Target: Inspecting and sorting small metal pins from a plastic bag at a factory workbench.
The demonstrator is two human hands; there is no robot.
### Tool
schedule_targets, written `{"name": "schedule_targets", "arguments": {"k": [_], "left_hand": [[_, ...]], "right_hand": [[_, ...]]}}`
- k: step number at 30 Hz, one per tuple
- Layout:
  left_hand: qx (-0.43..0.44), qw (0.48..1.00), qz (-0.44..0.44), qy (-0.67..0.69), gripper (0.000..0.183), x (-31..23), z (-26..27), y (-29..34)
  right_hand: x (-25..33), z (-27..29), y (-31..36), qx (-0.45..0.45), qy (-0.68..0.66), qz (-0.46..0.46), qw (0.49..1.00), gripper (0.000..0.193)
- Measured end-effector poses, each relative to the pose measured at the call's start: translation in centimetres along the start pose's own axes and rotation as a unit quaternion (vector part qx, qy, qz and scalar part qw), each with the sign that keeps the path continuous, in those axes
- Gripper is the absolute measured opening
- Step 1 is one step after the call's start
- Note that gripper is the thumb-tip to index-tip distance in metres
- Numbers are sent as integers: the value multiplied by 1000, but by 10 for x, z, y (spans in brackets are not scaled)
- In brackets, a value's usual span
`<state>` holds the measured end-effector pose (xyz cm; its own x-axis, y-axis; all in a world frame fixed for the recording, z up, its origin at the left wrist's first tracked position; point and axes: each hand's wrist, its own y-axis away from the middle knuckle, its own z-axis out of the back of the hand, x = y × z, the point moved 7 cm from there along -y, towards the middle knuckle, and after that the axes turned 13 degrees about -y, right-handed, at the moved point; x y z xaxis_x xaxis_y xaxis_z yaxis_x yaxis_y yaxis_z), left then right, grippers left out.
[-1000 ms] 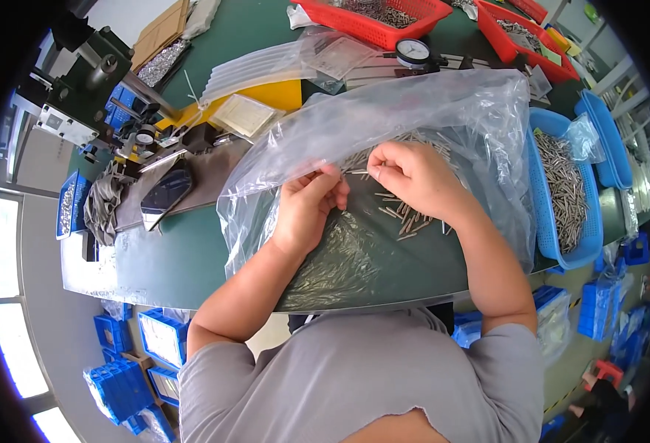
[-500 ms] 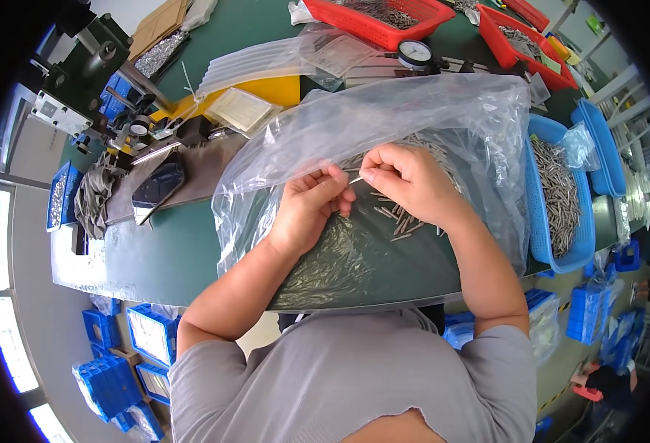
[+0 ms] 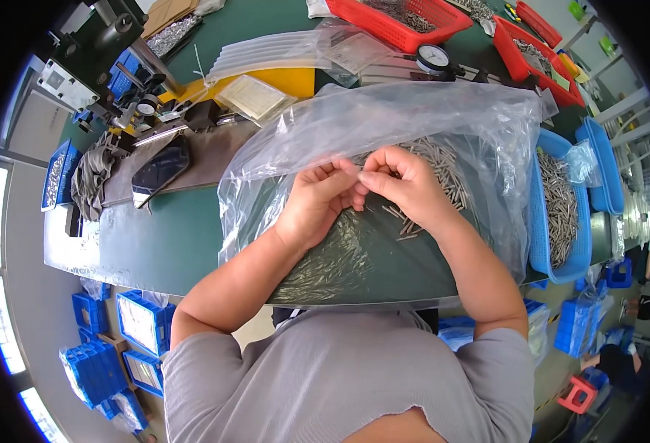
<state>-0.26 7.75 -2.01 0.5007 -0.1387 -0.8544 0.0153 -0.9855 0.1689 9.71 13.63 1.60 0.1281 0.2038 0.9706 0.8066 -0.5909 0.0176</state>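
My left hand (image 3: 319, 203) and my right hand (image 3: 413, 190) meet at the fingertips above the bench, thumbs against forefingers. Both are closed in a pinch on a slim metal pin, now almost wholly covered by the fingers. Just beyond and beside my right hand, a loose heap of slim metal pins (image 3: 446, 171) lies on clear plastic sheeting (image 3: 502, 133). A few pins have strayed toward me, under my right wrist.
A blue basket of pins (image 3: 559, 214) stands at the right. Red baskets (image 3: 406, 29) hold metal parts at the back. A dial gauge (image 3: 433, 57) sits near them. Left are a dark phone (image 3: 161, 171), a grey cloth (image 3: 92, 184) and a bench stand (image 3: 81, 66).
The hands have drawn together, so the pin that showed between them is now mostly hidden. The whole view has shifted slightly; more of the heap shows past my right hand.
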Motion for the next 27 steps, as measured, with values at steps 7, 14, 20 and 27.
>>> {"name": "schedule_targets", "arguments": {"k": [7, 14, 20, 27], "left_hand": [[-81, 996, -26, -9, 8, -2, 17, 0], [-86, 996, -18, -6, 8, -5, 17, 0], [-94, 995, -18, -11, 7, -6, 16, 1], [-95, 995, -21, -17, 7, -4, 15, 0]], "right_hand": [[3, 31, -3, -95, -300, -31, 949, 17], [8, 10, 0, -79, 395, 105, 909, 13], [10, 0, 2, -86, 573, 154, 800, 11], [8, 1, 5, -29, 518, 58, 853, 10]]}}
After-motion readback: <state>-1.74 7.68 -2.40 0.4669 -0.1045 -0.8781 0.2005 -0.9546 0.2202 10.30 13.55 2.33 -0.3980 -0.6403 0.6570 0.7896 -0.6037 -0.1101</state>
